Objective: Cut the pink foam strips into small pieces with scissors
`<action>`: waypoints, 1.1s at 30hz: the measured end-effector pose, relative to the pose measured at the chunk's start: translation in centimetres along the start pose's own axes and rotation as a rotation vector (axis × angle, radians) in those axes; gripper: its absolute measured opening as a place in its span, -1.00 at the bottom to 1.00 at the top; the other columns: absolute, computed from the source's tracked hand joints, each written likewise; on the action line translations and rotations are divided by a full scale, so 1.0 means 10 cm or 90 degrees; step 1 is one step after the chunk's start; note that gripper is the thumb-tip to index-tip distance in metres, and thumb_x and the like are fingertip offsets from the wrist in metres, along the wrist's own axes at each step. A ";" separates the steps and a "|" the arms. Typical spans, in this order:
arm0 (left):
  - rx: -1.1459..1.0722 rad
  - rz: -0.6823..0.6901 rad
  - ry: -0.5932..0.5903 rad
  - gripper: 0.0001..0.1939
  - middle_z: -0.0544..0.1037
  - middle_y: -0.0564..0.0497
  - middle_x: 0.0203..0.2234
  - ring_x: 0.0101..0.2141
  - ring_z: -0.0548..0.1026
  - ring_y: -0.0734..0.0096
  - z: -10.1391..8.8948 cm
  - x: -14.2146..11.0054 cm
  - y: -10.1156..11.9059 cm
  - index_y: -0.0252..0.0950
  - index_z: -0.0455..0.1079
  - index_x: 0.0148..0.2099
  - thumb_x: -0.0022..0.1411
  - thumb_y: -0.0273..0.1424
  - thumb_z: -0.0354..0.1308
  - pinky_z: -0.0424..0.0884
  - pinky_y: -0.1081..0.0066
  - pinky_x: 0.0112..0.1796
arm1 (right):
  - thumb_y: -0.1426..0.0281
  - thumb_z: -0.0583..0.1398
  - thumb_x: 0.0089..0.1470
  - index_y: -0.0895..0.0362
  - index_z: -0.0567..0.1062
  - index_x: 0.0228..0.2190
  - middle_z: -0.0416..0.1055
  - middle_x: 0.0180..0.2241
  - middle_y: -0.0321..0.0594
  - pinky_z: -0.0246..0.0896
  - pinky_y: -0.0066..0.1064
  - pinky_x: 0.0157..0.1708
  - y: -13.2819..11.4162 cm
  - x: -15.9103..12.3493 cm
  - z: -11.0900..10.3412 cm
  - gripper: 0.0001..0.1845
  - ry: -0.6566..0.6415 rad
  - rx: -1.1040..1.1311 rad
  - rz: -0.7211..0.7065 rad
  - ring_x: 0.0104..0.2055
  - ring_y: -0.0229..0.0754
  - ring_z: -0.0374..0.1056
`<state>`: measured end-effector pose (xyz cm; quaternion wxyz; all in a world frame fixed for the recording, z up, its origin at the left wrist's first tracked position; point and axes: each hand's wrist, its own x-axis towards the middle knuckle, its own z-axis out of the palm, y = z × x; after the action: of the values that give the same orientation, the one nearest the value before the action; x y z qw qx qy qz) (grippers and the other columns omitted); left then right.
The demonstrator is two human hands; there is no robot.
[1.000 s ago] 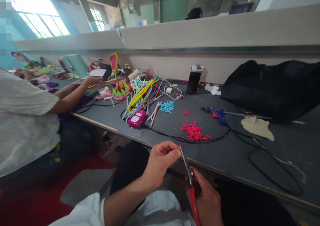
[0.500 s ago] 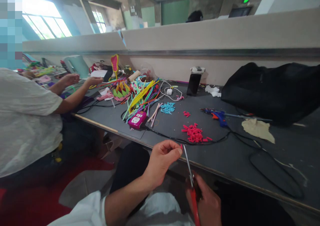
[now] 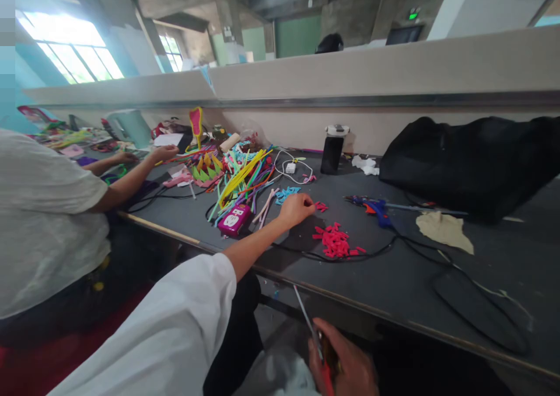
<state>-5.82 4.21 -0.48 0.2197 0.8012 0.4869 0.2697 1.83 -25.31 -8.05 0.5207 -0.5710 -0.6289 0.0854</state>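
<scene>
My left hand [image 3: 297, 209] is stretched out over the table, its fingers bent together right beside a small group of short red pieces [image 3: 321, 207]. What is between the fingertips is hidden. Just left of it lies a pile of short blue pieces [image 3: 287, 195], partly behind the hand. A larger pile of short red pieces [image 3: 336, 241] is on the near side. Below the table's front edge, my right hand [image 3: 343, 361] is closed around red-handled scissors [image 3: 307, 314], blades pointing up and away.
Colourful pipe cleaners [image 3: 242, 177] are heaped at the left behind a purple box [image 3: 235, 220]. A blue glue gun [image 3: 380, 212], cables and a black bag [image 3: 468, 168] lie to the right. A bottle [image 3: 333, 150] stands at the back. A co-worker [image 3: 48, 221] sits at the left.
My left hand has moved from beside the scissor blades, where it pinched a small red piece, forward to the small red group. The scissors have shifted slightly left and down.
</scene>
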 end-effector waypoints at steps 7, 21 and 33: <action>0.107 0.031 -0.049 -0.85 0.61 -0.07 -0.37 -0.31 0.50 0.31 0.23 0.22 -0.05 -0.30 0.57 -0.31 0.13 -0.38 0.19 0.35 0.41 -0.24 | 0.34 0.13 0.08 0.07 0.57 -0.26 0.60 -0.41 -0.28 0.41 -0.62 -0.38 0.07 0.02 0.02 -0.76 0.023 -0.034 0.029 -0.45 -0.27 0.54; 0.188 0.217 -0.132 -0.74 0.53 -0.04 -0.17 -0.14 0.46 0.34 0.08 -0.31 0.16 -0.24 0.50 -0.08 0.20 -0.45 0.08 0.33 0.37 -0.05 | 0.30 0.13 0.09 0.08 0.57 -0.26 0.61 -0.40 -0.26 0.42 -0.58 -0.40 0.07 -0.08 0.06 -0.75 -0.008 0.024 0.115 -0.46 -0.24 0.54; 0.294 0.243 -0.178 -0.72 0.53 -0.11 -0.27 -0.19 0.46 0.26 0.11 -0.47 0.22 -0.30 0.48 -0.13 0.22 -0.52 -0.03 0.38 0.32 -0.13 | 0.25 0.14 0.10 0.07 0.57 -0.26 0.61 -0.43 -0.28 0.40 -0.61 -0.47 0.05 -0.09 0.06 -0.73 0.009 0.039 0.138 -0.50 -0.25 0.53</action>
<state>-5.45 -1.06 -1.02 0.0423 0.9358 0.3416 0.0757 1.49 -25.59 -9.21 0.5299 -0.6201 -0.5569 0.1567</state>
